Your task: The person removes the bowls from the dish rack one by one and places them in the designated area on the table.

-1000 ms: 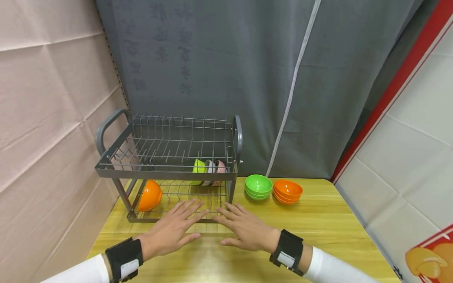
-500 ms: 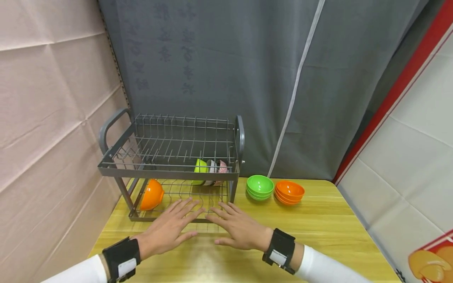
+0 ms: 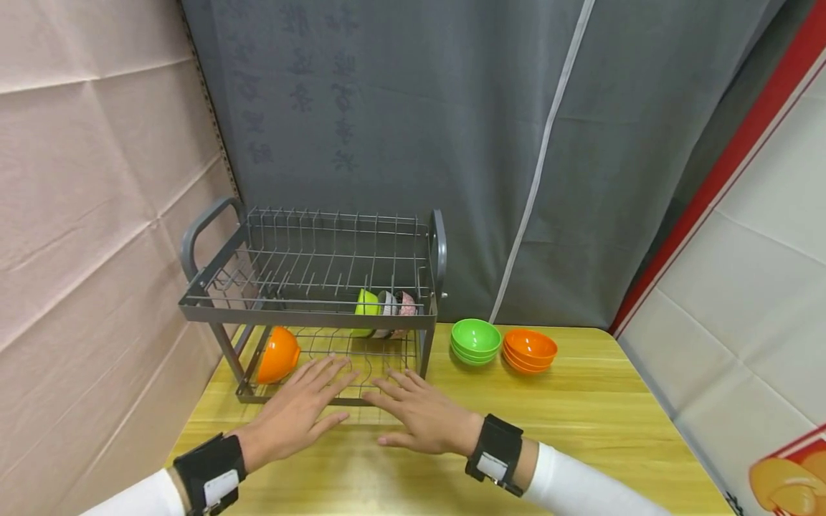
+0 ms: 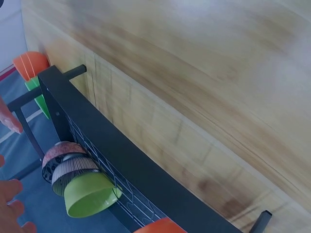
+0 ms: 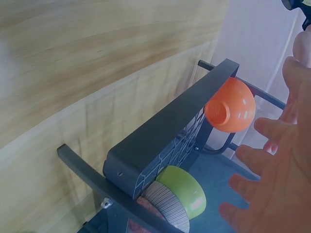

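Both hands are held out, palms down and fingers spread, at the front of a grey two-tier dish rack [image 3: 310,319]. The left hand [image 3: 293,412] holds nothing; its fingertips overlap the rack's lower front bar in the head view, near an orange bowl [image 3: 279,355] tipped on its side on the lower tier. To its right the right hand [image 3: 422,416] is likewise bare, fingertips close to the same bar. A lime-green bowl [image 5: 182,190], a grey striped bowl [image 5: 166,204] and a pink patterned bowl [image 4: 63,150] stand on edge in a row at the lower tier's right end.
Right of the rack, a stack of green bowls [image 3: 475,341] stands beside a stack of orange bowls [image 3: 529,350] on the wooden table [image 3: 600,430]. A grey curtain [image 3: 387,107] hangs behind, and a pale cloth wall [image 3: 97,215] rises at the left.
Both hands have drifted slightly left, still spread and holding nothing. The rack and bowls sit a little further right in the head view, in the same arrangement.
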Action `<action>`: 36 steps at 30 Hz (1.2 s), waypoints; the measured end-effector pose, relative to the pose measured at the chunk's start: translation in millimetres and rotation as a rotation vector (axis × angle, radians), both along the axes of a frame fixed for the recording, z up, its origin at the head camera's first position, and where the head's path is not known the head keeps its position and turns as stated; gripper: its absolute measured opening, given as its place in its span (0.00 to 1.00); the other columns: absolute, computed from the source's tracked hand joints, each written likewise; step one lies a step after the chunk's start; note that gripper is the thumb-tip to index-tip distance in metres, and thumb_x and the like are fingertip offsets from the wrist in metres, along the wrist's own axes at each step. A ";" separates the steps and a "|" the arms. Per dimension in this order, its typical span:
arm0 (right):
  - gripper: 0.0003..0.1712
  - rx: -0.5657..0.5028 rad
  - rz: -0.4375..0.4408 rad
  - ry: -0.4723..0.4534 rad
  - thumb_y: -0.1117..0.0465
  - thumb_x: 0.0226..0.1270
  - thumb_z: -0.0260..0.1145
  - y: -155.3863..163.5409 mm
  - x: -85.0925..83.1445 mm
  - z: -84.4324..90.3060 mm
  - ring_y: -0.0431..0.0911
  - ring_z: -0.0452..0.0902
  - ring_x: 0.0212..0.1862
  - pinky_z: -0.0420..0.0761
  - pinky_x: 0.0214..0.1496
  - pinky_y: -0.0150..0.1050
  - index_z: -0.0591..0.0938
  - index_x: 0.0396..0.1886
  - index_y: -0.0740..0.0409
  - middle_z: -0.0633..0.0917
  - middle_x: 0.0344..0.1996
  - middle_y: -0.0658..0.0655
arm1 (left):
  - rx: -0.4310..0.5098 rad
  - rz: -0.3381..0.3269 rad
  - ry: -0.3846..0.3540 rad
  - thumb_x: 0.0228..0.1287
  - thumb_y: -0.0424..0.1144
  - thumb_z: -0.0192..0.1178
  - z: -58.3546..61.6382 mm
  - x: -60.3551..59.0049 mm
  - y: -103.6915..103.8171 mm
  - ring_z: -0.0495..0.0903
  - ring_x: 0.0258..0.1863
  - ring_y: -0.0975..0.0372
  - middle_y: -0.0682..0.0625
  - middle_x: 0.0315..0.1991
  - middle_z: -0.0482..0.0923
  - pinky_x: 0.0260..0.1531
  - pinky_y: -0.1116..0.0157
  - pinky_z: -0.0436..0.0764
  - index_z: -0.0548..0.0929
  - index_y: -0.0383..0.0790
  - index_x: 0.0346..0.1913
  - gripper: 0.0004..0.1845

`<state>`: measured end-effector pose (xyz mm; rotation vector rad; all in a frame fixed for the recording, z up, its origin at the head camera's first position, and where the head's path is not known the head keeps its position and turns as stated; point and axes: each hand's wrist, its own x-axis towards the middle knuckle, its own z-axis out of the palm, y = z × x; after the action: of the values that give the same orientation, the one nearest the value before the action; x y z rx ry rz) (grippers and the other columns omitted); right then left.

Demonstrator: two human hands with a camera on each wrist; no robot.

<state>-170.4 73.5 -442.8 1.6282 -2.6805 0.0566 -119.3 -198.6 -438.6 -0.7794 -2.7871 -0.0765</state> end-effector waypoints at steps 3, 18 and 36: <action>0.43 0.003 0.001 0.002 0.28 0.76 0.41 -3.7 0.0 -0.4 0.58 0.54 0.81 0.57 0.82 0.58 0.55 0.82 0.41 0.58 0.81 0.55 | 0.000 0.014 0.014 0.73 0.60 0.54 -0.7 -1.0 -3.0 0.61 0.78 0.46 0.44 0.78 0.62 0.76 0.43 0.62 0.65 0.51 0.77 0.35; 0.42 0.008 0.006 0.010 0.29 0.75 0.43 -12.8 -2.5 0.1 0.57 0.54 0.81 0.59 0.81 0.58 0.55 0.82 0.40 0.60 0.80 0.54 | 0.064 0.115 0.033 0.73 0.57 0.57 -0.6 -11.2 -25.5 0.63 0.76 0.42 0.39 0.77 0.63 0.75 0.41 0.62 0.66 0.45 0.77 0.35; 0.42 0.018 0.019 0.020 0.29 0.76 0.42 -20.5 -2.1 0.5 0.57 0.52 0.82 0.60 0.81 0.57 0.55 0.82 0.40 0.59 0.81 0.54 | 0.335 0.381 -0.014 0.76 0.47 0.55 -3.1 -29.1 -64.1 0.58 0.74 0.33 0.28 0.76 0.58 0.74 0.36 0.58 0.64 0.28 0.74 0.33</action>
<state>-172.4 53.0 -442.4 1.6504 -2.6589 0.0158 -148.5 -262.7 -441.7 -0.1650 -2.7734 -0.4632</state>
